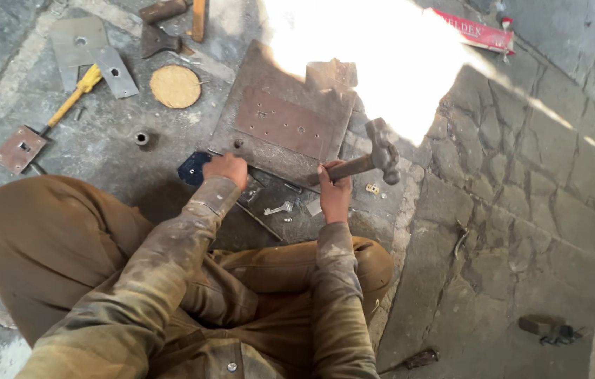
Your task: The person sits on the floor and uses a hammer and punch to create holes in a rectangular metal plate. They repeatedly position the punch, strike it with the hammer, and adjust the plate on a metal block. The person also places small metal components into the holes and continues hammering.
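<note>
Several steel plates (280, 119) — round disc (175, 86) beyond.

The ball-peen hammer (375, 160) has a dark steel head and a wooden handle; it is raised above the rusty steel plate (285, 116) on the floor.

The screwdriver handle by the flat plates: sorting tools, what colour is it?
Yellow: the screwdriver handle shows clearly in the head view.
</note>
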